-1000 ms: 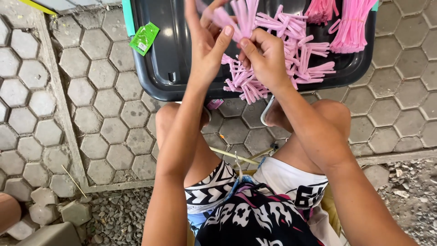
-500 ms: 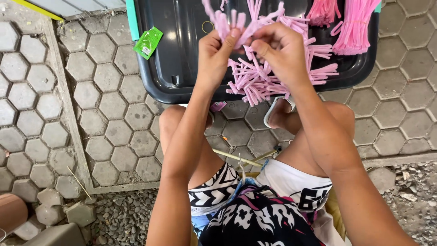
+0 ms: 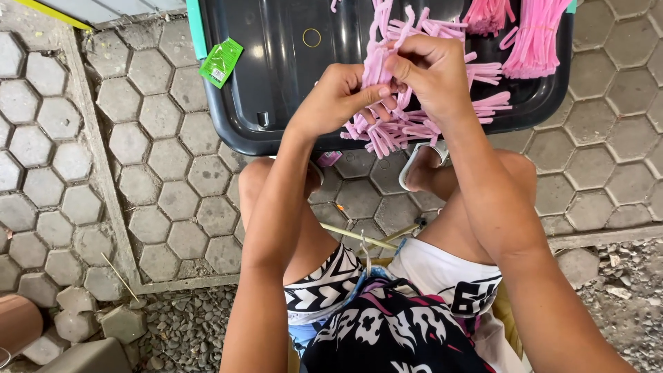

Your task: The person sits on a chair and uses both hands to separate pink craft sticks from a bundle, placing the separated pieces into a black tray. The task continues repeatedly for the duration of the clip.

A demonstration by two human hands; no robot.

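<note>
Seated low on hexagonal grey paving stones, I work over a black plastic tray set on the ground in front of my knees. My left hand is closed, thumb pressed against fingers, pinching a small bunch of pink strips that stands upright above the tray's near edge. My right hand is curled shut around the same bunch from the other side, fingertips meeting those of my left. Beneath both hands a loose heap of pink strips spills over the tray's near edge. Two tied bundles of pink strips lie in the tray's far right corner, and a thin rubber band rests on bare tray floor toward the far edge. A green packet lies on the stones just beside the tray's left edge. A concrete kerb runs along the paving's left side, with gravel beyond its near edge.
</note>
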